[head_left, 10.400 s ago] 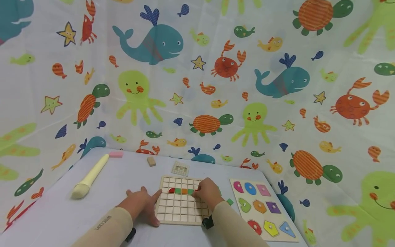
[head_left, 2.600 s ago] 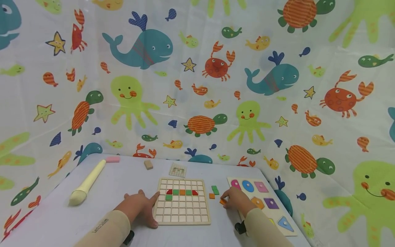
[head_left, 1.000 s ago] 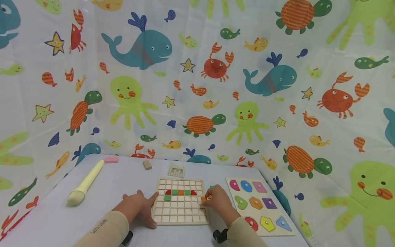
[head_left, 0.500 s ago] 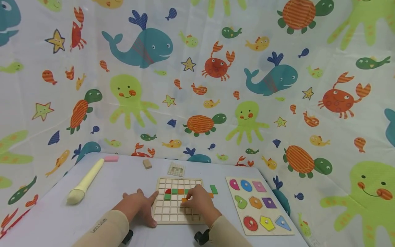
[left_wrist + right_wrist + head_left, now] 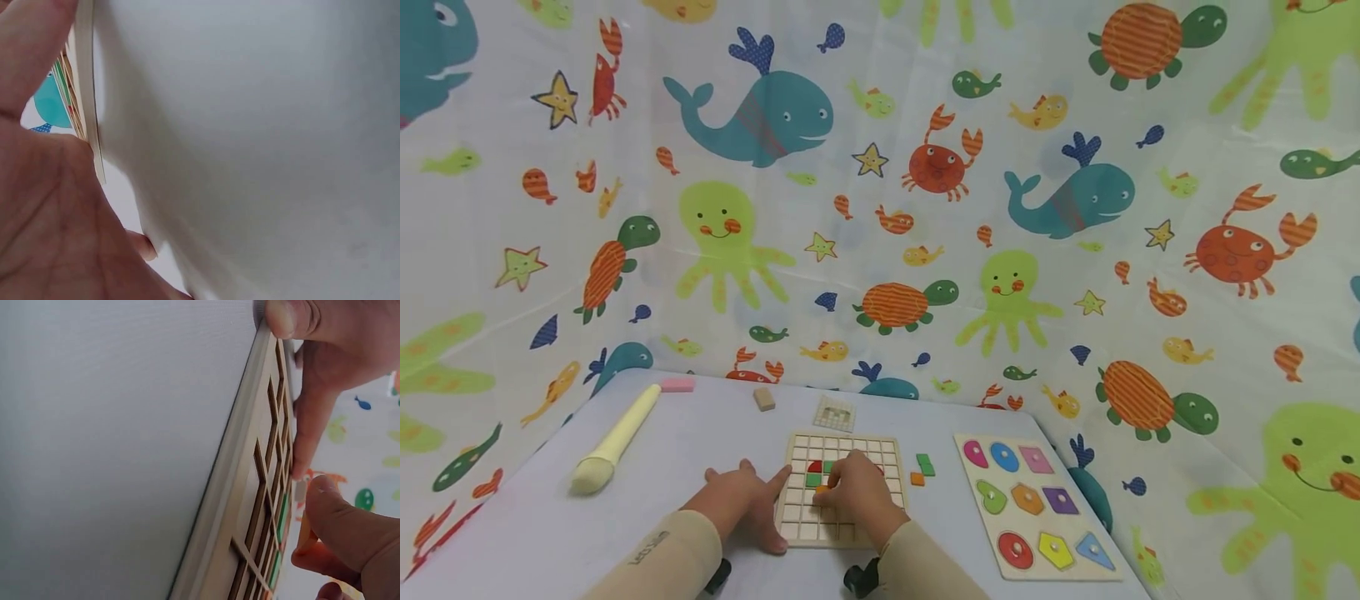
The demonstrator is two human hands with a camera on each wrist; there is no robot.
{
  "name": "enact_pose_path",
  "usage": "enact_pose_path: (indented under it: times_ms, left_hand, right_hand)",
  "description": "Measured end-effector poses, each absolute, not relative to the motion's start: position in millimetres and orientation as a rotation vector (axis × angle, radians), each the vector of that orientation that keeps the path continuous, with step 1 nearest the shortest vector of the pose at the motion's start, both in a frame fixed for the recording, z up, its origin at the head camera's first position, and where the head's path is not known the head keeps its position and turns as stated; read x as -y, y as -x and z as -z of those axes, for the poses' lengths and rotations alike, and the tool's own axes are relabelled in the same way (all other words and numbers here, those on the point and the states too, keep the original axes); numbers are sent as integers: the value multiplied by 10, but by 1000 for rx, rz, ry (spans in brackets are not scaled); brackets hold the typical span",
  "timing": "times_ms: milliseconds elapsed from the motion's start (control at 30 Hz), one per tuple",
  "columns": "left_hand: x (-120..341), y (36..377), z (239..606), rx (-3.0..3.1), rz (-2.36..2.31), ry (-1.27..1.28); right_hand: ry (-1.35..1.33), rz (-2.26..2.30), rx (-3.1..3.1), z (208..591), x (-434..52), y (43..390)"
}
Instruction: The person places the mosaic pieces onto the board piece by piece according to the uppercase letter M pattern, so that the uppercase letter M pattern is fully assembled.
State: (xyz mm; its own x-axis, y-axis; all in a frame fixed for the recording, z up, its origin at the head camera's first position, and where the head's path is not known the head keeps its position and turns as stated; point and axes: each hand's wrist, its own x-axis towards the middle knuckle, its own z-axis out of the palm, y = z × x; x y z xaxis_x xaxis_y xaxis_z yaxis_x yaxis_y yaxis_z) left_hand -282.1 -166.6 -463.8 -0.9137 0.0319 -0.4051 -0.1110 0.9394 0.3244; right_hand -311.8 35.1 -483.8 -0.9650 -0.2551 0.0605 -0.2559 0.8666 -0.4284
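Note:
A wooden grid board (image 5: 797,530) lies on the table. My left hand (image 5: 747,504) rests at its left side with spread fingers, thumb and forefinger touching the frame. My right hand (image 5: 863,493) is over the board's middle and pinches an orange square tile (image 5: 822,490) between thumb and forefinger. The right wrist view shows that orange tile (image 5: 306,535) edge-on, close over the grid. A red rounded tile (image 5: 815,467) sits in the grid, with a green tile (image 5: 813,480) below and left of it. My right hand hides most of the tile row.
Right of the board lie green tiles (image 5: 925,464) and another orange tile (image 5: 917,479). A shape-puzzle board (image 5: 1000,533) is farther right. Behind stand a small grid card (image 5: 834,413), a wooden block (image 5: 764,398) and a pink block (image 5: 677,385). A cream tapered object (image 5: 617,442) lies left.
A green tile now sits below the red one. My right hand picked up an orange tile right of the board and carried it left over the grid. My left hand has stayed at the frame.

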Motion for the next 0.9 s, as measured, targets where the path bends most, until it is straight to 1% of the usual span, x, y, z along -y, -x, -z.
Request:
enact_pose_path:
  times_ms: [300, 567, 900]
  left_hand:
    - [1610, 2844, 4653, -2690, -470, 74]
    - [1613, 2831, 4630, -2701, -433, 56]
    - [1655, 2803, 4624, -2696, -447, 59]
  right_hand:
    - [-347, -732, 3079, 4845, -226, 3181]
    - [-339, -728, 3099, 4846, -155, 3192]
    - [-462, -456, 3076, 4857, -118, 3041]
